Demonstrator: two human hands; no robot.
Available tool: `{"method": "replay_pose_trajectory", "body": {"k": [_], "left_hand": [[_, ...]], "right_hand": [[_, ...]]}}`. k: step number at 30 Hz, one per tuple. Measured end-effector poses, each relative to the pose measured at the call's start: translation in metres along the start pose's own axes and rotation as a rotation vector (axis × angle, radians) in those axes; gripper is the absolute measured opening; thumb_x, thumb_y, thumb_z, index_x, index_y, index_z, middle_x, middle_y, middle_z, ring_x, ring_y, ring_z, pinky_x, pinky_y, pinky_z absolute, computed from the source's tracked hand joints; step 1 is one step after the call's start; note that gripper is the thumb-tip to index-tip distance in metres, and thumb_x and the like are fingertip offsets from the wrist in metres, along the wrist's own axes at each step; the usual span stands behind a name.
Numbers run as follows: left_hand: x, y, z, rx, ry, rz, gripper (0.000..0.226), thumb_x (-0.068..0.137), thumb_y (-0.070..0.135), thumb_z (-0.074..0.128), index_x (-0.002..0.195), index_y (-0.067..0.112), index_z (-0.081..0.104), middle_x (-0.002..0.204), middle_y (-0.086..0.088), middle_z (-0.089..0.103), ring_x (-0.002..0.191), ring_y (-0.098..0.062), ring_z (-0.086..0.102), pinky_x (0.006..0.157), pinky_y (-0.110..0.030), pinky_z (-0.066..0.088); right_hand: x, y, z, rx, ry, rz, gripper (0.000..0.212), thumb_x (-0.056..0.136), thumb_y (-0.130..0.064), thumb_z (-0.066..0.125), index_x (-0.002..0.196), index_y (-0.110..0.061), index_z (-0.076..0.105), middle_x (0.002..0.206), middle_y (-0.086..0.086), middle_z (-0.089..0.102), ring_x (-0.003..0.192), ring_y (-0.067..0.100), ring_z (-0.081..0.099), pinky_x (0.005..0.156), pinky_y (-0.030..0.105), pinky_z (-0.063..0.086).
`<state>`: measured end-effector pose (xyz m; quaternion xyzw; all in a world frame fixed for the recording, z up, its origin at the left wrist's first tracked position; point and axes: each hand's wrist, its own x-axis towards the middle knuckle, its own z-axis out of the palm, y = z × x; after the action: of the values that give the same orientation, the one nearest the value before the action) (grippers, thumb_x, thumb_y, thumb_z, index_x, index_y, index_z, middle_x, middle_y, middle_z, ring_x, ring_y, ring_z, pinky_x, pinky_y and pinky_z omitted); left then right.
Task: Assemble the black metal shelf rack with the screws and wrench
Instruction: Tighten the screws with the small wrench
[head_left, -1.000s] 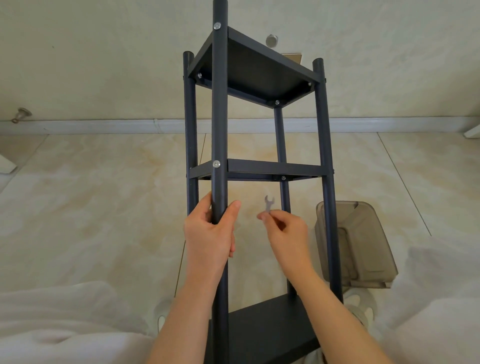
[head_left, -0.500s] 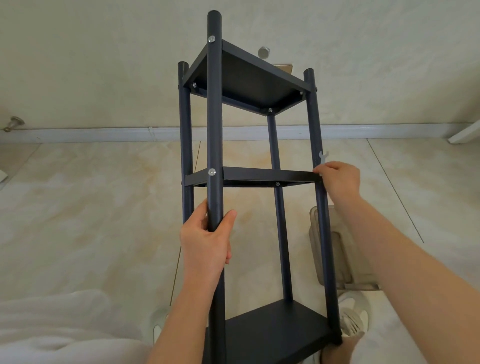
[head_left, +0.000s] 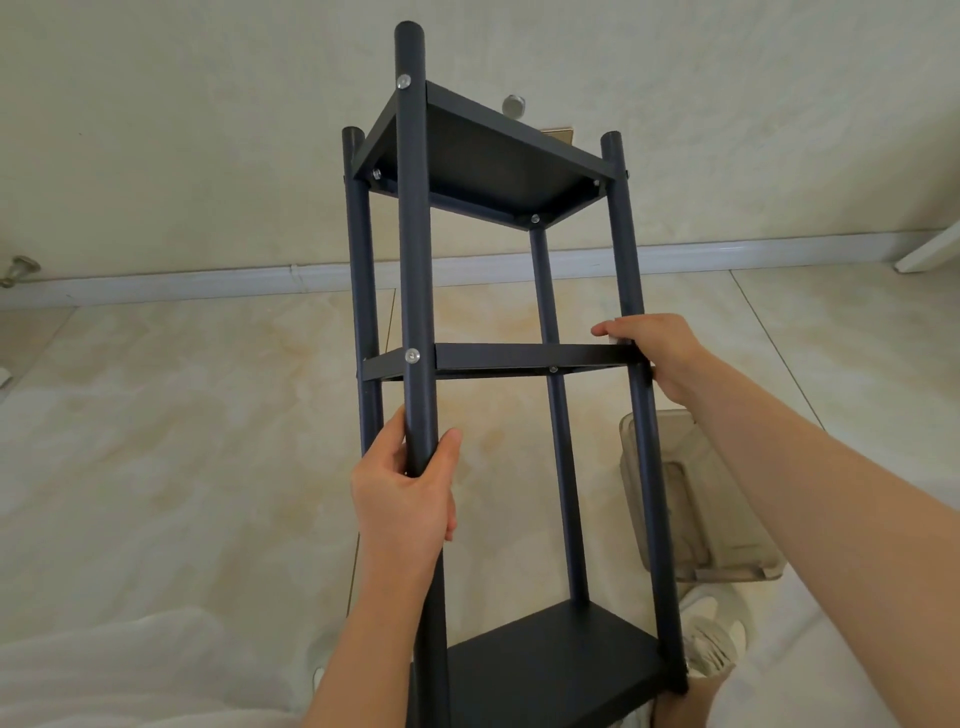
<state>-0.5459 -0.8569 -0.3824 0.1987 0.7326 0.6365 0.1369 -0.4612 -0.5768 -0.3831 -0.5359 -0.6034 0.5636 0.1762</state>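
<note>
- Fabric (head_left: 104, 670), white and soft-looking, fills the lower-left corner, nearest the camera.
- The black shelf rack (head_left: 519, 357) stands upright on the tiled floor (head_left: 156, 441) directly in front of the person. It has 4 round posts and 3 shelves. Its bottom shelf (head_left: 545, 665) lies closest, beside a pale shoe (head_left: 711, 639).
- The left hand (head_left: 410, 499) is wrapped round the near post (head_left: 415, 260) just below the middle shelf, with the thumb on the tube's right side and the fingers on its left.
- A translucent grey bin (head_left: 696, 499) sits on the floor behind the right post (head_left: 623, 249).
- The right hand (head_left: 654, 353) clasps the right post where the middle shelf joins it, its fingers lying over the shelf's top edge. A small pale bit shows under the fingertips, and I cannot tell what it is.
- A silver screw head (head_left: 412, 356) sits in the near post at the middle shelf, and 1 more is at the top shelf (head_left: 493, 161), which is seen from beneath.
- A white baseboard (head_left: 208, 283) runs along the foot of the cream wall (head_left: 208, 130).
</note>
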Motion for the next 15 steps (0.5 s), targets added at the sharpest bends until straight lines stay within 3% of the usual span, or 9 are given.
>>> {"method": "replay_pose_trajectory", "body": {"k": [5,8,10,13,15], "left_hand": [[0.015,0.004,-0.009,-0.005,0.002,0.038,0.038,0.094,0.011,0.065,0.123,0.036,0.063,0.05,-0.004,0.044,0.034,-0.018,0.04,0.036,-0.025,0.04],[0.023,0.002,-0.019,-0.034,0.015,0.027,0.044,0.094,0.008,0.064,0.123,0.042,0.061,0.052,-0.008,0.042,0.035,-0.019,0.038,0.037,-0.025,0.039],[0.029,0.0,-0.024,-0.038,0.02,0.024,0.041,0.095,0.008,0.064,0.124,0.036,0.062,0.053,-0.009,0.043,0.035,-0.018,0.038,0.037,-0.026,0.04],[0.032,-0.006,-0.03,-0.018,0.042,0.004,0.038,0.096,0.01,0.062,0.133,0.022,0.061,0.05,-0.004,0.044,0.036,-0.015,0.039,0.04,-0.024,0.041],[0.033,-0.007,-0.031,-0.012,0.061,0.008,0.039,0.096,0.01,0.062,0.133,0.021,0.061,0.049,-0.002,0.045,0.036,-0.015,0.039,0.039,-0.023,0.041]], "right_hand": [[-0.007,-0.011,-0.011,0.067,-0.029,-0.105,0.012,0.086,-0.013,0.068,0.084,-0.009,0.078,0.09,0.007,0.067,0.093,0.019,0.063,0.095,0.03,0.049],[-0.016,-0.025,-0.019,-0.034,-0.019,-0.171,0.017,0.082,-0.018,0.073,0.093,-0.006,0.078,0.1,0.007,0.07,0.096,0.018,0.061,0.088,0.026,0.046],[-0.026,-0.03,-0.023,-0.053,-0.058,-0.294,0.012,0.085,-0.018,0.069,0.086,-0.014,0.08,0.1,0.003,0.072,0.098,0.014,0.061,0.082,0.021,0.042],[-0.04,-0.038,-0.028,-0.011,-0.086,-0.422,0.023,0.09,-0.017,0.063,0.072,-0.019,0.078,0.085,-0.009,0.074,0.085,0.001,0.064,0.08,0.018,0.041],[-0.047,-0.044,-0.029,0.081,-0.118,-0.469,0.031,0.088,-0.011,0.059,0.061,-0.017,0.072,0.078,-0.004,0.071,0.077,0.004,0.065,0.08,0.02,0.044]]}}
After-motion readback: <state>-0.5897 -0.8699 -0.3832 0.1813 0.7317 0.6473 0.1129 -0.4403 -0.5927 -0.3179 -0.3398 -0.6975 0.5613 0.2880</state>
